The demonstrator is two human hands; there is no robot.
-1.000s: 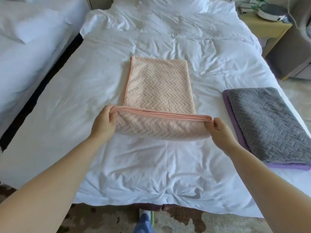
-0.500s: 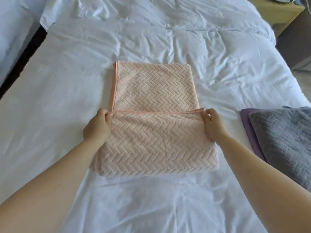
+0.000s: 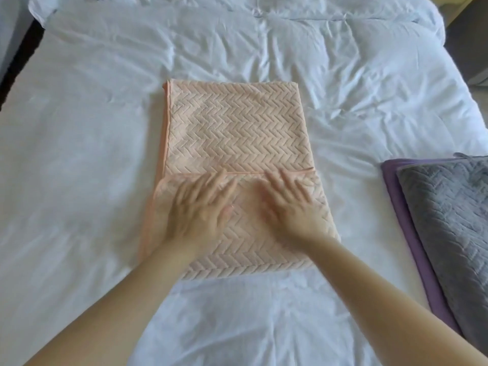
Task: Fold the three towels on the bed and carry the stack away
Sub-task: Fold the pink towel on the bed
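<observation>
A peach towel with a zigzag weave lies in the middle of the white bed. Its near part is folded up over the rest, with the folded edge running across its middle. My left hand and my right hand lie flat on that folded flap, side by side, fingers spread and blurred. Neither hand grips the cloth. At the right edge of the bed a folded grey towel rests on a folded purple towel.
The white duvet is wrinkled towards the head of the bed. A dark gap runs along the bed's left side. At the top right corner a dark piece of furniture stands beside the bed.
Both hands have let go of the peach towel's folded edge at its corners. They have moved inward to the middle and now lie flat on the flap. The camera has moved closer.
</observation>
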